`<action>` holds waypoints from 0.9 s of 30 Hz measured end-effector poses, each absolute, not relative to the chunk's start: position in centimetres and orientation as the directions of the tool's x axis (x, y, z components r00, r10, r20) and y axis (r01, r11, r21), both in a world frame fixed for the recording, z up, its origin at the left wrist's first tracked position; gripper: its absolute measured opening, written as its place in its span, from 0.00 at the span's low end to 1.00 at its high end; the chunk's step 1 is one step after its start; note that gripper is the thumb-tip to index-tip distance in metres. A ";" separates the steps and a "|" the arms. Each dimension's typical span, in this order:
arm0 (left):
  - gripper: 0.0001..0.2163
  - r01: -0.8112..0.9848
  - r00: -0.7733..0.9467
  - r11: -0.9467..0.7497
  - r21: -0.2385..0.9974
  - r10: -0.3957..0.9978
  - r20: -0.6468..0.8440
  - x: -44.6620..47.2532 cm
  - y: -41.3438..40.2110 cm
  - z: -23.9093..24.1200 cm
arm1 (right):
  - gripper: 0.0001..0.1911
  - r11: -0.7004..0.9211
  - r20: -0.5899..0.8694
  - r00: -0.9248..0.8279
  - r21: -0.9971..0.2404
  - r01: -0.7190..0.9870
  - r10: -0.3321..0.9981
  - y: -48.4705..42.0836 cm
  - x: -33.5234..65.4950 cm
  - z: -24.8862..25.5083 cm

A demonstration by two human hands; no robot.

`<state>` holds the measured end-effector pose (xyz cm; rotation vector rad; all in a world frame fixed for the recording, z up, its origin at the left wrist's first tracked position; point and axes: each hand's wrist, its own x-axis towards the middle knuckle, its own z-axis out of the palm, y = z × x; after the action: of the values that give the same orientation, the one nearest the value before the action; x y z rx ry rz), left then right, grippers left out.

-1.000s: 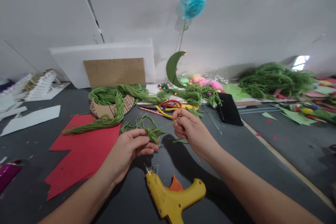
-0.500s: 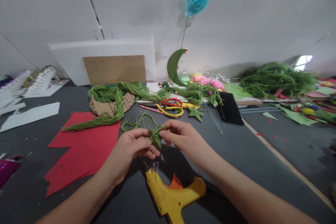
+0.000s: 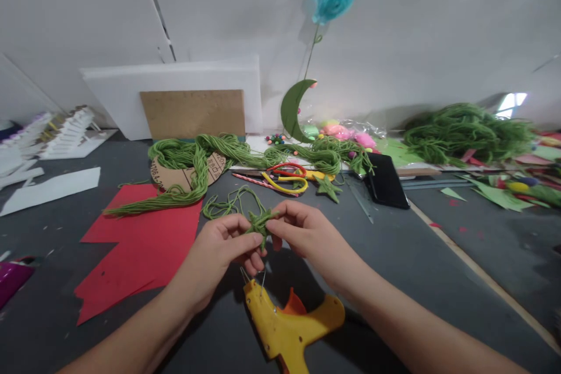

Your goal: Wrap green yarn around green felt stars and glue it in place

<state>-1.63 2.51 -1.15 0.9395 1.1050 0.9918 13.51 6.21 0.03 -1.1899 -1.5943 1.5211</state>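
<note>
Between my hands is a small green star [image 3: 259,223] wrapped in yarn. My left hand [image 3: 230,243] pinches it from the left, thumb across its front. From the other side, my right hand [image 3: 302,231] grips one of its points between thumb and fingertips. A loose strand of green yarn [image 3: 239,198] trails from the star onto the table behind my left fingers. Just below my hands lies a yellow glue gun [image 3: 280,324] with an orange trigger, its wire stand near my left fingertips. A second green star [image 3: 328,187] rests beyond my right hand.
Red paper [image 3: 144,251] lies at left, partly under a green yarn skein [image 3: 199,172] on cardboard. Scissors [image 3: 287,181] with red and yellow handles and a black phone [image 3: 388,181] lie behind my hands. A green crescent [image 3: 294,111] with a blue flower [image 3: 335,0] stands at the back.
My left thumb has slid further right over the star, and my left fingers have curled in. The star's lower point is now more covered. The view has shifted slightly.
</note>
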 end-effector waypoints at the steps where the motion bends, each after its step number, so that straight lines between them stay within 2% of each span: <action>1: 0.06 -0.158 0.180 0.286 0.945 0.949 -0.257 -1.8 2.5 -1.1 | 0.04 -0.089 -0.150 -0.402 -0.982 0.166 0.903 6.3 13.5 0.1; 5: 0.08 -0.197 0.236 0.284 0.938 0.943 -0.236 -2.2 2.5 -1.0 | 0.04 -0.116 -0.151 -0.400 -0.987 0.110 0.904 6.4 13.7 0.2; 14: 0.07 -0.168 0.121 0.282 0.944 0.957 -0.265 -2.3 3.1 -1.0 | 0.04 -0.034 -0.088 -0.453 -0.992 0.125 0.887 6.5 14.1 0.5; 18: 0.08 -0.144 0.065 0.279 0.949 0.960 -0.273 -3.7 4.1 -1.3 | 0.07 0.040 -0.013 -0.363 -0.990 0.137 0.932 7.6 15.2 0.7; 21: 0.08 -0.138 0.032 0.268 0.954 0.963 -0.266 -4.4 4.6 -1.6 | 0.05 0.055 0.039 -0.329 -0.998 0.041 0.944 8.4 15.7 0.3; 24: 0.08 -0.137 0.027 0.266 0.954 0.964 -0.265 -4.4 4.8 -1.9 | 0.08 -0.038 -0.001 -0.370 -0.995 -0.092 0.929 8.6 15.7 -0.1; 27: 0.07 -0.144 0.019 0.266 0.953 0.964 -0.267 -4.2 4.6 -2.0 | 0.12 -0.093 -0.027 -0.410 -0.985 -0.142 0.912 8.3 15.4 -0.2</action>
<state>-4.24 4.64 -2.01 0.9052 1.2189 1.0749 15.44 8.31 -0.19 -0.9049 -1.3511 1.6296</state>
